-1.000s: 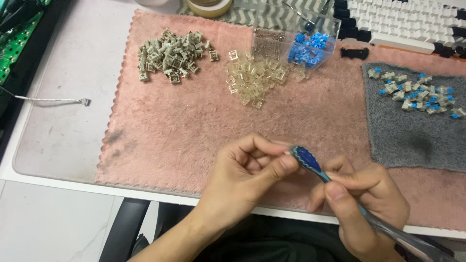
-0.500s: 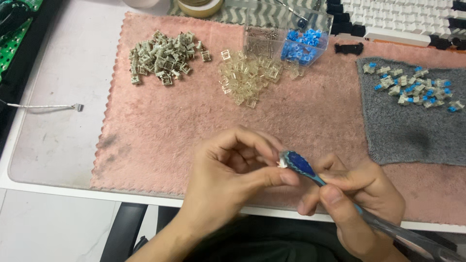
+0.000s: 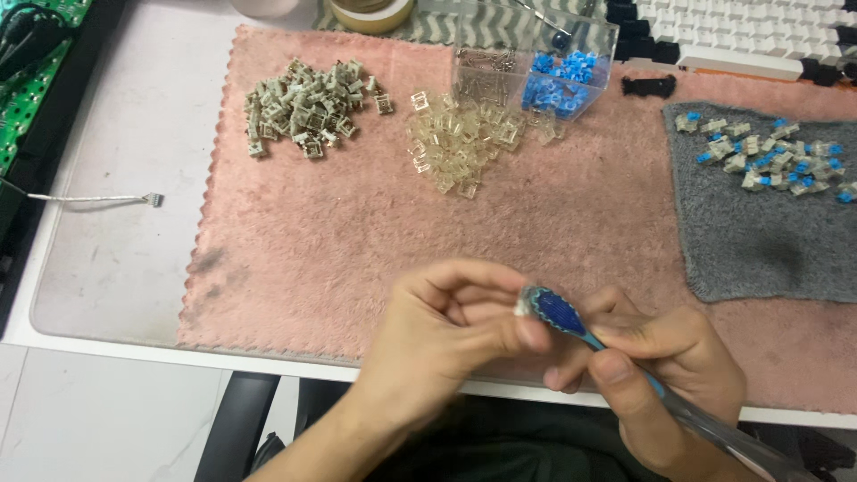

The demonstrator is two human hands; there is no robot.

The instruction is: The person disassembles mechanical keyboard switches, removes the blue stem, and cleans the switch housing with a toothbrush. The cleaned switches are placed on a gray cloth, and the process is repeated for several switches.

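You work at a white desk [image 3: 107, 268] with a fuzzy pink cloth mat [image 3: 357, 223] on it. Your right hand [image 3: 661, 375] is closed on a blue-headed brush with a clear handle [image 3: 571, 319], at 5 o'clock. Your left hand [image 3: 446, 335] pinches a tiny pale plastic switch piece [image 3: 520, 306] against the brush head. Press too hard and I think the piece could pop out and drop off the desk edge.
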